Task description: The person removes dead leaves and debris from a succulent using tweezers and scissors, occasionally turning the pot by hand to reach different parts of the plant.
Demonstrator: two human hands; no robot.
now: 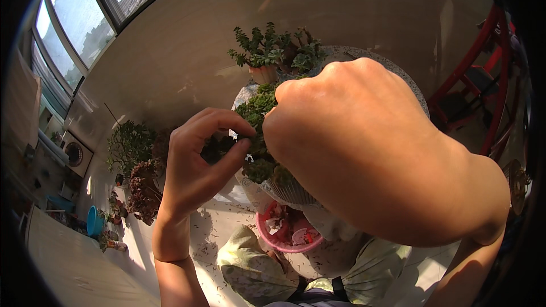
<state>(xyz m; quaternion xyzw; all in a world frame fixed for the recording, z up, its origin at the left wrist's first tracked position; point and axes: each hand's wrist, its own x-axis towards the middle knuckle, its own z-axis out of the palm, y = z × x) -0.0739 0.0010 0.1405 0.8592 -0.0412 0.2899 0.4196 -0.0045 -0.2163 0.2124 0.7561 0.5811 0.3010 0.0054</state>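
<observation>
Right before me a green rosette succulent (258,113) grows in a ribbed pot (294,191) on a round speckled table (407,74). My left hand (196,157) reaches to the plant's left side, thumb and index fingertips close together at its rosettes. Whether a leaf is pinched there is too small to tell. Over the plant's right side my right hand (341,115) is bent down, its back towards me. That hand hides its own fingertips and much of the plant.
Behind stands another succulent (260,47) in a pale pot (262,74). A pink basin (290,248) with plant scraps sits below the table, above my knees. Dry bits litter the tiled floor (213,238). Potted plants (132,147) stand left, a red-framed chair (497,81) right.
</observation>
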